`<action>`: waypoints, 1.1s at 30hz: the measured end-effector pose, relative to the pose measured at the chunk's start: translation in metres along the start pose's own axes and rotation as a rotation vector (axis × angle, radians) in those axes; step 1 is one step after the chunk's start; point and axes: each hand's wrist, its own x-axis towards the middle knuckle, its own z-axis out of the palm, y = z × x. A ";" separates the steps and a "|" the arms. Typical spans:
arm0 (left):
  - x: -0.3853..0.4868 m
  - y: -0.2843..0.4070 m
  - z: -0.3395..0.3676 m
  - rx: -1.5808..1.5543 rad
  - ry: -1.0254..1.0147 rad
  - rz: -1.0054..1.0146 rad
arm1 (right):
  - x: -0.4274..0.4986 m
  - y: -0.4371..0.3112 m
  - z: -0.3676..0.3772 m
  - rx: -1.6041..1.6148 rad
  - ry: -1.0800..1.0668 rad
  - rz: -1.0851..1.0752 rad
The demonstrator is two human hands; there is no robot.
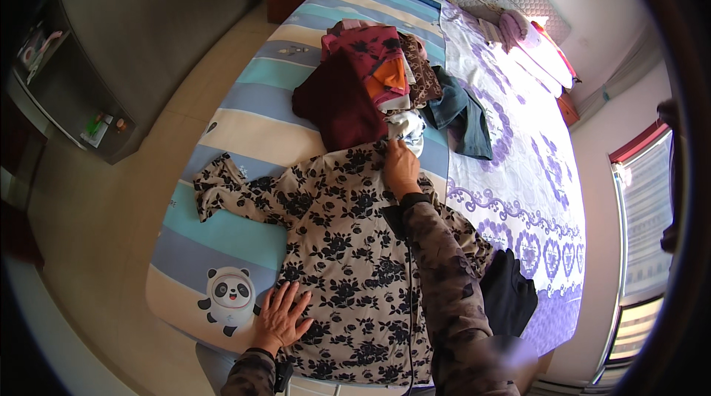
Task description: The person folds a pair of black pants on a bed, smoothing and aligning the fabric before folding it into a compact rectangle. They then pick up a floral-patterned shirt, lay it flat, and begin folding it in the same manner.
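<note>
A beige long-sleeved top (344, 251) with black rose prints lies spread out on the bed, its neck end away from me. My left hand (282, 315) rests flat on its lower left edge, fingers apart. At the neckline, my right hand (402, 168) has its fingers closed on the fabric. The left sleeve (236, 190) reaches out sideways across the striped sheet; my right forearm covers part of the other side. Just beyond the right hand lies a white cloth (408, 127) with a dark print. A dark maroon garment (339, 102) touches the top's shoulder area.
Behind these sits a heap of clothes with a pink floral garment (375, 49) and blue jeans (464, 118). A black garment (508, 290) lies at the right. A dark cable (410, 296) runs over the top. The bed (244, 129) stands beside a grey wardrobe (166, 7).
</note>
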 end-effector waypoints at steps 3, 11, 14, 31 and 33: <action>0.000 -0.001 0.003 -0.048 0.032 0.011 | -0.007 0.034 -0.007 0.207 0.220 0.123; -0.002 -0.001 0.005 -0.034 0.018 0.006 | -0.045 0.134 -0.037 0.388 -0.516 0.371; -0.001 0.000 0.004 -0.002 0.022 0.005 | -0.041 0.128 -0.037 0.281 -0.217 0.268; 0.000 0.001 -0.001 -0.070 0.091 0.035 | -0.177 0.203 -0.125 -0.050 -0.221 0.297; 0.001 0.001 -0.003 -0.075 0.085 0.037 | -0.175 0.208 -0.133 -0.114 -0.007 0.363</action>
